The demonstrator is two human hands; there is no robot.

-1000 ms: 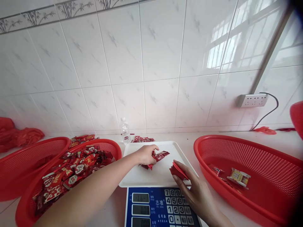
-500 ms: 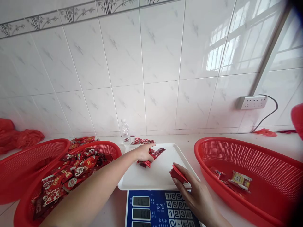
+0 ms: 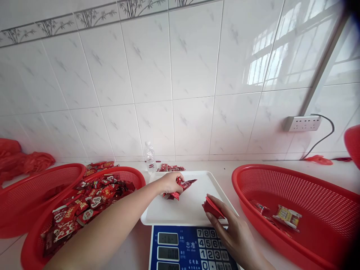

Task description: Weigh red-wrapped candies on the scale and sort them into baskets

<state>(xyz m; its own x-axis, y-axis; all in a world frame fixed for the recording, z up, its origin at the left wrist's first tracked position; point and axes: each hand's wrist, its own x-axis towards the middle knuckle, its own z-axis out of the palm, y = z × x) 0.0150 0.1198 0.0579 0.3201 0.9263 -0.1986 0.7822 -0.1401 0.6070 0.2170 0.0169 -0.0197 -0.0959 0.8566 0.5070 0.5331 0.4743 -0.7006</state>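
Note:
My left hand (image 3: 170, 183) reaches over the white scale tray (image 3: 194, 210) with its fingers closed round a bunch of red candy packets (image 3: 182, 186). At the tray's front right edge, my right hand (image 3: 233, 232) pinches a folded red bag (image 3: 212, 208). Below the tray lies the blue scale panel (image 3: 191, 249) with displays and number keys.
A red basket (image 3: 84, 208) heaped with red candy packets sits left, beside another red basket (image 3: 30, 191). A red basket (image 3: 300, 210) with a few packets is right. A small water bottle (image 3: 150, 156) and loose candies (image 3: 168, 168) stand behind the tray. A socket strip (image 3: 302, 122) hangs on the tiled wall.
My left hand has drawn the candy packets slightly back toward the far side of the tray. My right hand with the red bag has hardly moved.

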